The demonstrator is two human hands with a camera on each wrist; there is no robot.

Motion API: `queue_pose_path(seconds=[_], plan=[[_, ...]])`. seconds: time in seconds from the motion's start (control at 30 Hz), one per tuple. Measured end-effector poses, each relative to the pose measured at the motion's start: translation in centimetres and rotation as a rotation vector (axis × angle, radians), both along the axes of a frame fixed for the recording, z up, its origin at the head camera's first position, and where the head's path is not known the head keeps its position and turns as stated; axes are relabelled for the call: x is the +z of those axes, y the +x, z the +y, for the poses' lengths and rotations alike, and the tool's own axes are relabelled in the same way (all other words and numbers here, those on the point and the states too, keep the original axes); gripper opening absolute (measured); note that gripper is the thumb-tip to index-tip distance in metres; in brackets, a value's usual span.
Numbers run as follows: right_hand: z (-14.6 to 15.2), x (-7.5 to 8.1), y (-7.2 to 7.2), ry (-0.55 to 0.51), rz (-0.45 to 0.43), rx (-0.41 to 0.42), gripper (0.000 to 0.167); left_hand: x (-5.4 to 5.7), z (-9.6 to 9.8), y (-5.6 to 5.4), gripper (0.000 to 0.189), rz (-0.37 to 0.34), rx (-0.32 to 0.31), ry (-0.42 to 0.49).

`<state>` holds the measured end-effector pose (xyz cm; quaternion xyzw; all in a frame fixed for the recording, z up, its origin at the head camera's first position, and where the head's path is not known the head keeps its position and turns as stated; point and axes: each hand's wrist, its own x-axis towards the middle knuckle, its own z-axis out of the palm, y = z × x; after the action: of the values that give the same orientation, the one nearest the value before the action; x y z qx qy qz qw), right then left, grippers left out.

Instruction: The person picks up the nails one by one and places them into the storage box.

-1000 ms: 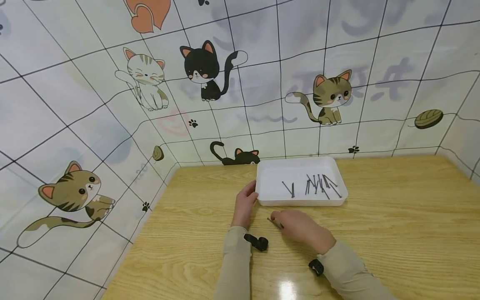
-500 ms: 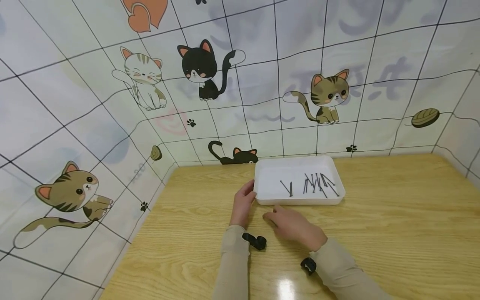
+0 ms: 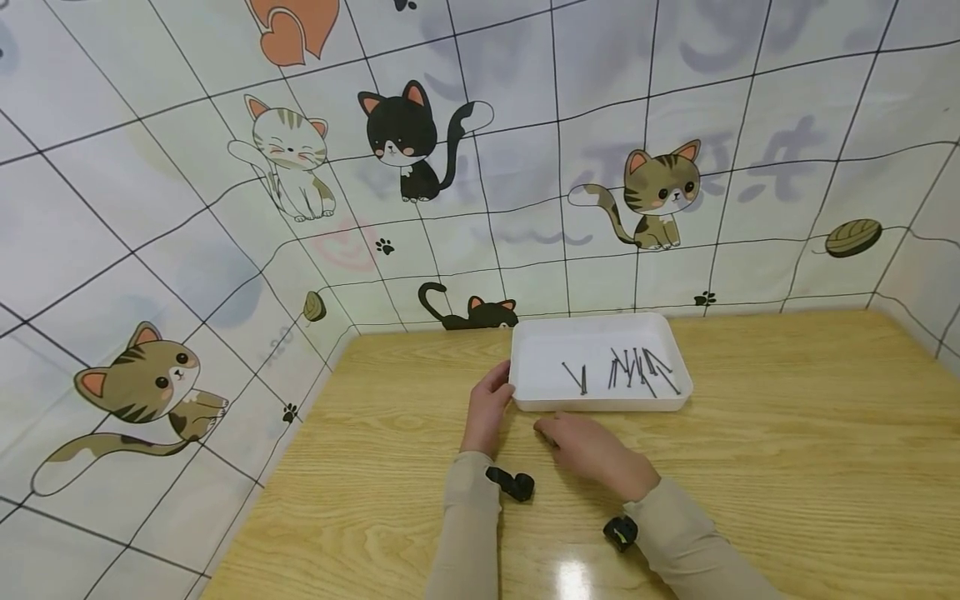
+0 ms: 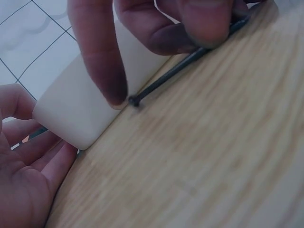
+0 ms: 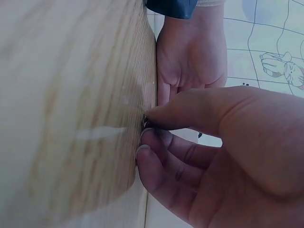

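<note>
My left hand (image 3: 487,410) holds the left side of a white plastic tray (image 3: 600,405), its fingers bent about the near corner. In front of that tray, low over the tabletop, my right hand (image 3: 592,450) pinches a dark nail (image 4: 171,71) between thumb and fingers. The left wrist view shows the nail slanting, its head close to the wood and beside one outstretched fingertip. Its other end is hidden behind the fingers. Seen from the right wrist, only a bit of dark metal shows at the thumb tip. Several similar nails (image 3: 641,371) lie inside the tray, mostly toward its right.
A wood-grain table (image 3: 787,467) carries the tray near its back edge. Behind and to the left stands a wall covering (image 3: 517,183) with cat drawings and a black grid. Each wrist wears a small black camera (image 3: 621,533).
My right hand has shifted slightly left and toward the tray, and one finger now reaches forward. The nail's end shows less in the head view. My left hand stays at the tray.
</note>
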<state>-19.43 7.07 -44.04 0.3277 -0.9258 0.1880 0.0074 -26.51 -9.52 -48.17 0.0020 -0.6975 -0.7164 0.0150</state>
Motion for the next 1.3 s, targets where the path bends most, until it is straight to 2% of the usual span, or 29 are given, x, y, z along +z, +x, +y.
queue_pose_path(seconds=[0.23, 0.37, 0.47, 0.57, 0.63, 0.8, 0.87, 1.13, 1.3], plan=[[0.2, 0.3, 0.1, -0.014, -0.028, 0.001, 0.017, 1.8, 0.2, 1.2, 0.046, 0.000, -0.042, 0.011], [0.2, 0.2, 0.2, 0.002, 0.003, 0.018, 0.018, 2.4, 0.3, 1.6, 0.046, -0.009, -0.040, 0.004], [0.2, 0.1, 0.1, 0.017, 0.031, 0.031, 0.019, 1.5, 0.3, 1.0, 0.045, 0.005, -0.020, 0.010], [0.2, 0.2, 0.2, 0.019, 0.022, 0.025, 0.017, 0.5, 0.1, 0.3, 0.045, 0.007, -0.003, 0.007], [0.1, 0.2, 0.2, 0.027, 0.009, 0.006, 0.015, 0.8, 0.1, 0.5, 0.045, 0.002, -0.005, 0.000], [-0.1, 0.2, 0.2, 0.068, 0.005, -0.069, 0.005, 2.4, 0.2, 1.5, 0.046, 0.017, -0.037, 0.002], [-0.1, 0.2, 0.3, 0.079, 0.010, -0.091, 0.001, 2.4, 0.1, 1.5, 0.046, 0.021, -0.039, 0.008], [-0.1, 0.4, 0.9, 0.107, 0.039, -0.131, 0.013, 0.5, 0.1, 0.4, 0.046, 0.018, 0.002, -0.001], [0.0, 0.5, 0.9, 0.118, 0.022, -0.160, 0.016, 0.0, 0.2, 0.1, 0.046, 0.019, 0.011, -0.016]])
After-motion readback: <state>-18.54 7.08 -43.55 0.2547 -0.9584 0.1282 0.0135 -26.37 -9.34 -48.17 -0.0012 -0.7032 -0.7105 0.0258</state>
